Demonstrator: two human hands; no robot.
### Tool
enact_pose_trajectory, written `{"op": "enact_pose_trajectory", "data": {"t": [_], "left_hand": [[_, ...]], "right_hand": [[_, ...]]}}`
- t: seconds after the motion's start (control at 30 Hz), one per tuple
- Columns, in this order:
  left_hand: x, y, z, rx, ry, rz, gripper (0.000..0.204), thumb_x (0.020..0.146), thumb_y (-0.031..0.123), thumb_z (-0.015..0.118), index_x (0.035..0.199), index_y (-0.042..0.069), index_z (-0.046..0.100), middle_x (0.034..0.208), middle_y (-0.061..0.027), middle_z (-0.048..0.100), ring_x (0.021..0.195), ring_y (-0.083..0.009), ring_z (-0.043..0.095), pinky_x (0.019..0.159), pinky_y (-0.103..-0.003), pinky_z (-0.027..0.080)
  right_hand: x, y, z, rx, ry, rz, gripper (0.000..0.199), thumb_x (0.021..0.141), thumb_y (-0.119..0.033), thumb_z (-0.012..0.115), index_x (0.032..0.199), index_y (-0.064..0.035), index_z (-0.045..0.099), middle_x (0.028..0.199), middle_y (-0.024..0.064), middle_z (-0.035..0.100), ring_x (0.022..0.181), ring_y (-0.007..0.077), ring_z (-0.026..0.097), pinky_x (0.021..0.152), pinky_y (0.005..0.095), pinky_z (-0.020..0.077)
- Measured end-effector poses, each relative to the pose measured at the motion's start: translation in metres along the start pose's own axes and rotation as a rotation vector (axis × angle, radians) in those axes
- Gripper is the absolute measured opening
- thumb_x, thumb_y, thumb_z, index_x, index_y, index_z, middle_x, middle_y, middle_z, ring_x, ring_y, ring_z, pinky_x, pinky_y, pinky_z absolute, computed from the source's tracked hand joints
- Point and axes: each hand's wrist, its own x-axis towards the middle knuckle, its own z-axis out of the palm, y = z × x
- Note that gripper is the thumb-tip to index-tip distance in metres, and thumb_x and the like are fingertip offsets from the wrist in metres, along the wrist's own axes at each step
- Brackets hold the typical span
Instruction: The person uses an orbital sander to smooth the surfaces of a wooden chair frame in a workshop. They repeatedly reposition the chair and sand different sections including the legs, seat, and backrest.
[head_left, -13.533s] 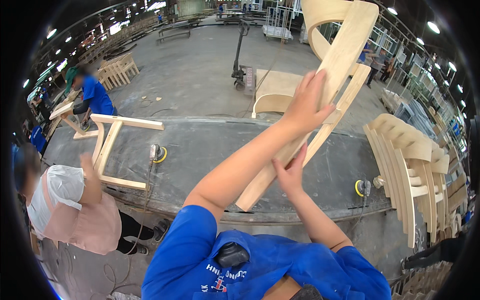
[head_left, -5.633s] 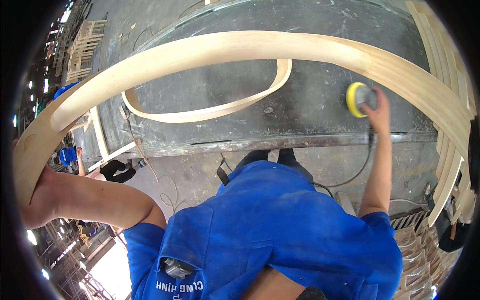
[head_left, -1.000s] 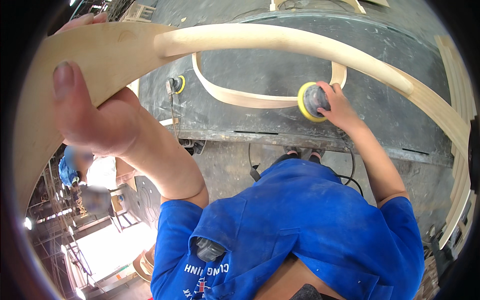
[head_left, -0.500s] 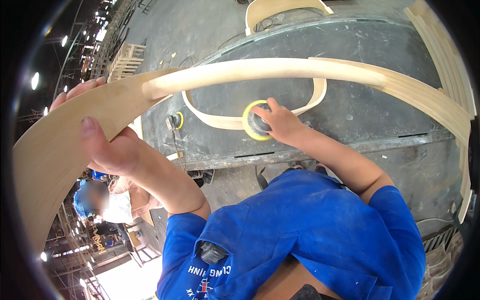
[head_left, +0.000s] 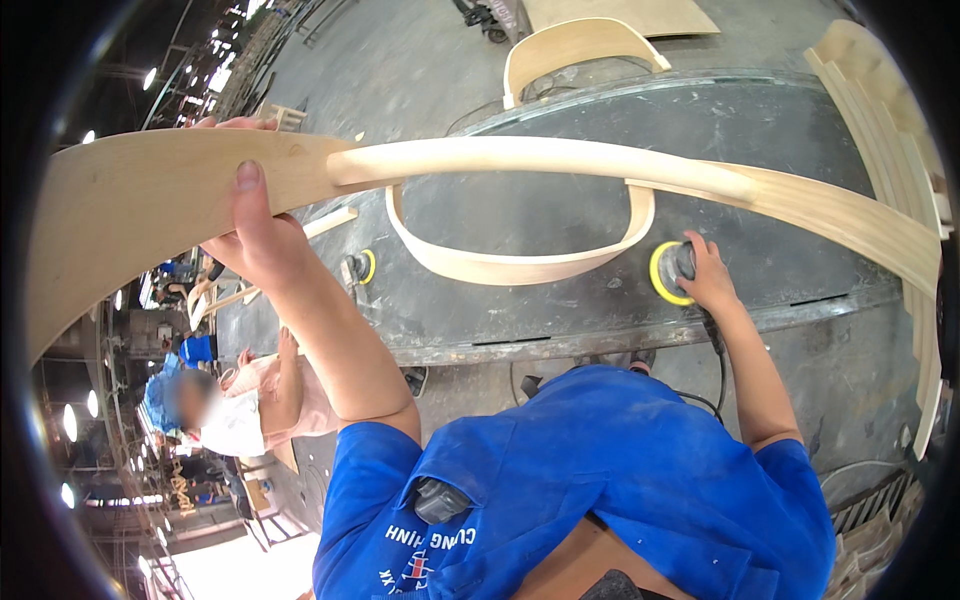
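Note:
A long, pale curved wooden piece arches across the view, with a wide flat band at the left and a rounded bar along its middle. My left hand grips the band, thumb on the face towards me and fingers over its far edge. Below the bar, a bent wooden loop shows; whether it joins the bar I cannot tell. Right of that loop, my right hand is closed round an orbital sander with a yellow-rimmed pad, held tilted low over the dark table. A cord runs down from the sander.
A second sander lies on the table at the left. Beyond the far edge stands another bent wooden piece. Stacked curved wooden parts line the right side. At the lower left, a person in a blue head covering is nearby.
My right hand has carried the sander rightward, away from the loop. My left hand sits further right in the view, and the long wooden piece has shifted slightly.

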Motion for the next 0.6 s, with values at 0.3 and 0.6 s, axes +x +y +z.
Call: {"op": "enact_pose_trajectory", "data": {"t": [0.3, 0.6], "left_hand": [[0.012, -0.032, -0.002, -0.048, -0.009, -0.100, 0.057, 0.077, 0.009, 0.057, 0.127, -0.012, 0.040, 0.100, -0.0207, 0.062, 0.094, -0.0290, 0.060, 0.090, -0.041, 0.047], [0.012, -0.032, -0.001, -0.032, -0.037, -0.139, 0.059, 0.079, 0.008, 0.056, 0.131, -0.012, 0.036, 0.103, -0.0204, 0.062, 0.097, -0.0286, 0.060, 0.092, -0.040, 0.046]], "right_hand": [[0.005, 0.128, -0.056, -0.234, 0.294, 0.431, 0.073, 0.069, -0.008, 0.073, 0.132, -0.0228, 0.040, 0.118, 0.0217, 0.048, 0.101, 0.0426, 0.059, 0.084, 0.0475, 0.0509], [0.055, 0.238, -0.093, -0.201, 0.613, 0.623, 0.068, 0.077, -0.005, 0.064, 0.137, -0.0225, 0.035, 0.128, 0.0241, 0.042, 0.103, 0.0445, 0.059, 0.087, 0.0462, 0.0503]]}}
